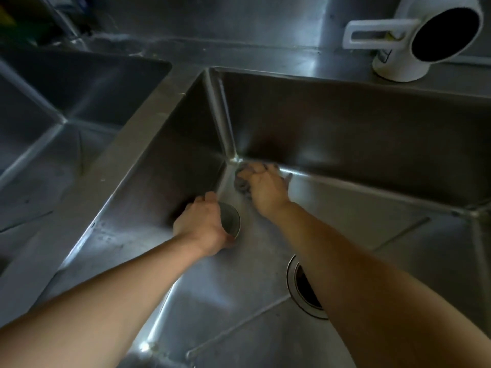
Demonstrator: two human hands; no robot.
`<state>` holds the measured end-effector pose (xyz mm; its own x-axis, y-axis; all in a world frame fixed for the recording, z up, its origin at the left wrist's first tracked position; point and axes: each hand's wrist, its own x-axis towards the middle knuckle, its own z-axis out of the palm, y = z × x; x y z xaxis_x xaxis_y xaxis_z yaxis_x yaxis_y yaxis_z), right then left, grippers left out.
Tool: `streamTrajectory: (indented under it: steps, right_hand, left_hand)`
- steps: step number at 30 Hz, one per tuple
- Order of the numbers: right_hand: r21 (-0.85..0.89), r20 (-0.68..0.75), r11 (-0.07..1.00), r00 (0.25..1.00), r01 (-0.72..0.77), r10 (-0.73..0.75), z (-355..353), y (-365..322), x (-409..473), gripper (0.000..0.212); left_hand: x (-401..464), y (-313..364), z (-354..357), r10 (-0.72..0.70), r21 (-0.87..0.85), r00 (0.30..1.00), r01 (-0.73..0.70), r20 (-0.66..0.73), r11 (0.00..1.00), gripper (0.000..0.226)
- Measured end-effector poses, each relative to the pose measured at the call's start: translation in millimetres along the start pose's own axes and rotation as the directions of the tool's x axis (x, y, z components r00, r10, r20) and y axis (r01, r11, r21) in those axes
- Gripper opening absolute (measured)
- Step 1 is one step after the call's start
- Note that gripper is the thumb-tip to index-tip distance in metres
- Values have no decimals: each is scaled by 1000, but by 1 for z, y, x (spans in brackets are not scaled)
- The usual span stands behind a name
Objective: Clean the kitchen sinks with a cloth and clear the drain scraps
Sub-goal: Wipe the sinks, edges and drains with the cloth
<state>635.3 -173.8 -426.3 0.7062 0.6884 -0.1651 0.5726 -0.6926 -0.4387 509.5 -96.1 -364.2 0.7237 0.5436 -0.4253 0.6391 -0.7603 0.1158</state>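
right hand [265, 188] pressed grey cloth [240, 181] into far-left floor corner of right sink [345, 123], fingers curled on it | left hand [203, 225] gripped round metal strainer cup [231, 220] near left wall | open drain [305, 285] nearer, partly under right forearm | left sink [53, 123] beside | white pipe elbow [414, 38] on far ledge

Grey cloth [240, 180], silvery steel sink [345, 123], white jug [414, 35]
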Motion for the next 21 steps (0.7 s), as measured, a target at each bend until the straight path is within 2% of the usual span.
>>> streamTrajectory:
  steps: [6,9,12,14,18,21]
  right_hand:
    - [71,152,987,977,141,-150,-6,10,-44,32]
    - [57,161,984,971,168,-175,-5,35,-83,33]
    - [68,114,998,993,17,-25,-23,67,-111,33]
    - [-4,56,997,995,-81,81,-39,93,-132,38]
    - [-46,-46,944,945,-326,324,-59,134,-167,38]
    - [-38,-45,952,952,-303,302,-55,132,-188,36]
  left_hand:
    - [-7,2,-2,-31,-26,999,31,6,999,83]
    - [-11,12,-1,-20,-9,1000,20,9,1000,82]
    - [-12,29,1,19,-19,1000,-19,14,1000,79]
    - [-12,48,5,63,-32,998,-62,24,998,81]
    - [-9,87,19,159,-41,986,-157,51,987,87]
    - [-6,113,29,194,-53,978,-191,76,980,86]
